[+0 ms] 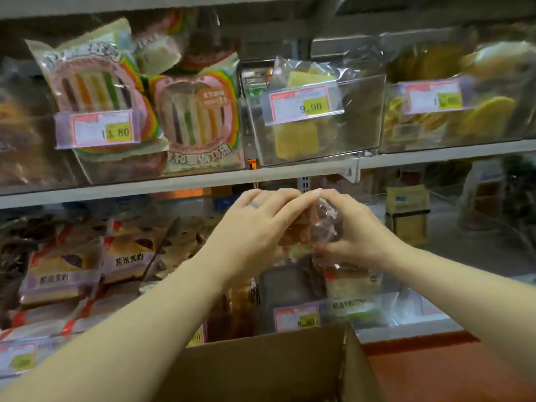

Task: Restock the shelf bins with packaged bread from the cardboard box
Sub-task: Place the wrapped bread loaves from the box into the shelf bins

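The small brown bread in crinkly clear plastic wrap (313, 227) hangs between the two hands, just under the grey metal shelf edge (174, 181) that runs above them. As I see it, the film is the weak spot. It looks slippery and loose, so a grip on wrap alone could let the bread slide out and drop towards the open brown cardboard box (261, 369) below the forearms. Squeezing harder to prevent that could crush something so soft. The clear plastic bin with the red-and-yellow price tag (295, 316) beneath the hands already looks crowded, so a packet set carelessly might tip out over its front.

The left hand (255, 227) curls its fingers over the near side of the packet and holds it. The right hand (356, 230) pinches the wrap from the other side, fingertips meeting the left's on top.
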A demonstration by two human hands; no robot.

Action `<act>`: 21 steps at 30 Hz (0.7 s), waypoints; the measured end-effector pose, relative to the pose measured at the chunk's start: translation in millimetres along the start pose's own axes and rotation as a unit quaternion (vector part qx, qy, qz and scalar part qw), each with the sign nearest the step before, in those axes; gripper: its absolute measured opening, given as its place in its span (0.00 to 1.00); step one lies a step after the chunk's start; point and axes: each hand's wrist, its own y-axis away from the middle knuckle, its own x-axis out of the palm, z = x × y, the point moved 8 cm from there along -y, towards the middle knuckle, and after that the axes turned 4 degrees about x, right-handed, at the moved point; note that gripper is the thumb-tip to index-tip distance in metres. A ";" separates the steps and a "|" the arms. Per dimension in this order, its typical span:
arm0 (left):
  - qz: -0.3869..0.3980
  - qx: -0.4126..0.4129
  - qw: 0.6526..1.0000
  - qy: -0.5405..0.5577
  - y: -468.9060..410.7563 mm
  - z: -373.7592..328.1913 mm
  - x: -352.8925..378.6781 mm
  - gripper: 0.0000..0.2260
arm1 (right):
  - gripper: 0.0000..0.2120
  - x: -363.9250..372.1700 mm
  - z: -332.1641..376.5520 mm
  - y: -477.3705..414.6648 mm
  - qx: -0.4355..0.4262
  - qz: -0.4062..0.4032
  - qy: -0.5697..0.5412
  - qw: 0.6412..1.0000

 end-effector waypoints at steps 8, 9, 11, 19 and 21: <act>-0.019 0.001 0.999 -0.037 -7.5 23.1 42.7 0.31 | 0.30 6.1 -39.1 -4.4 -0.031 -0.098 0.078 0.992; -0.015 -0.021 0.999 -0.047 -5.1 29.5 49.3 0.31 | 0.30 9.8 -44.1 -7.6 -0.014 -0.097 0.093 0.991; -0.019 -0.064 0.996 -0.063 -2.5 42.1 59.6 0.32 | 0.28 15.3 -52.7 -15.8 0.027 -0.093 0.099 0.990; 0.055 -0.196 0.974 -0.100 1.7 77.8 110.5 0.40 | 0.29 48.3 -96.4 -55.7 0.105 -0.010 0.129 0.986; 0.117 -0.246 0.960 -0.060 8.8 87.5 132.6 0.37 | 0.29 53.5 -109.8 -56.8 0.116 0.001 0.120 0.986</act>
